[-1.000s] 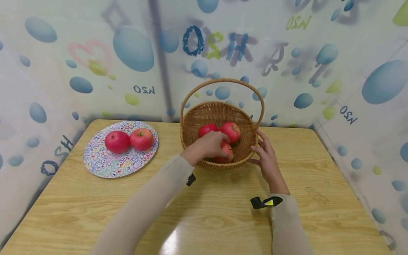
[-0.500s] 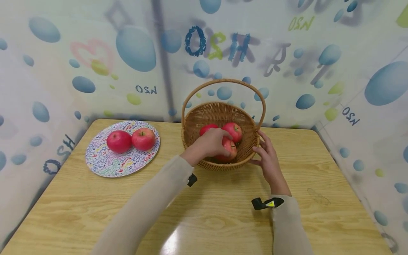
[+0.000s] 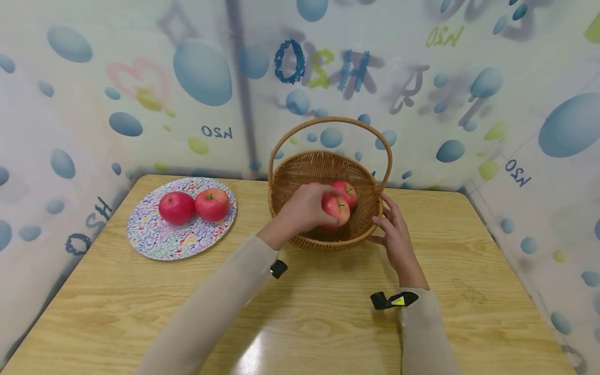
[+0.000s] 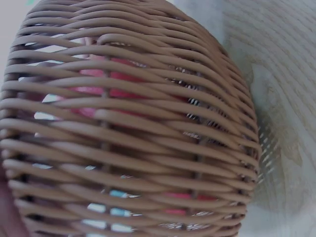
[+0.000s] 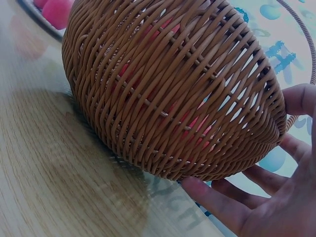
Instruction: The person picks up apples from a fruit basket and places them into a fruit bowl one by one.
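Left of a wicker basket (image 3: 323,162), two apples (image 3: 212,205) rest on a patterned plate (image 3: 157,244). Inside the basket, a left hand (image 3: 304,209) clasps another apple (image 3: 339,209), apparently the grasping step; the next move likely calls for a firm hold. A right hand (image 3: 396,237) grips the basket's right side.

A small, screened-off tabletop corner is filling the view; whether a home, a lab or an office is housing it, no view is telling. A pale wooden table (image 3: 323,323) is reaching back to a printed backdrop (image 3: 187,21), and more of the same print is closing in both sides. Blue bubbles (image 3: 202,73), a pink heart (image 3: 137,75) and backwards-reading letters (image 3: 321,67) are decorating it, and blurry grey shadows are falling across it. Black wrist cameras (image 3: 378,300) are sitting at both pale sleeves (image 3: 426,333), marking this as a recording spot.
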A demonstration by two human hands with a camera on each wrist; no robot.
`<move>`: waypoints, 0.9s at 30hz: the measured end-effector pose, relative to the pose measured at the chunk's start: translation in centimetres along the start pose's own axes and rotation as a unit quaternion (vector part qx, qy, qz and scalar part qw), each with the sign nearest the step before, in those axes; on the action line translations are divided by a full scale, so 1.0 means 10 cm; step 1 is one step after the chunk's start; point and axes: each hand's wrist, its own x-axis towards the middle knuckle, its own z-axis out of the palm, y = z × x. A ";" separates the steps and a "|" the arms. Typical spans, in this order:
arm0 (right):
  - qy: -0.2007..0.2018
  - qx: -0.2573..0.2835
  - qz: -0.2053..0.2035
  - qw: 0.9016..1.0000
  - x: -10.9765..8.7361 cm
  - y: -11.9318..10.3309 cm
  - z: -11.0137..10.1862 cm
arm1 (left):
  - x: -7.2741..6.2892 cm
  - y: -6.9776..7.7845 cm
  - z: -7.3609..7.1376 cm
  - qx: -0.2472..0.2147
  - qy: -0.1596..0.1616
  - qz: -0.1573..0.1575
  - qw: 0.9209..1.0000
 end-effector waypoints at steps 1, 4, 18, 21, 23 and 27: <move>0.000 -0.001 0.000 1.000 0.00 0.00 0.00 | -0.01 0.00 -0.01 -0.002 0.008 -0.001 1.000; -0.001 -0.003 0.000 1.000 0.00 0.00 0.00 | -0.06 0.03 -0.05 -0.007 0.032 -0.004 0.999; 0.004 -0.010 0.008 1.000 0.00 -0.01 0.00 | -0.39 0.16 -0.24 -0.033 0.130 0.045 0.990; 0.006 -0.014 0.009 1.000 0.00 -0.01 0.00 | -0.46 0.18 -0.28 -0.027 0.142 0.057 0.988; 0.005 -0.013 0.007 1.000 0.00 -0.01 0.00 | -0.51 0.19 -0.30 -0.029 0.147 0.060 0.987; 0.003 -0.009 0.005 1.000 -0.01 -0.02 0.01 | -0.64 0.23 -0.36 -0.035 0.158 0.064 0.985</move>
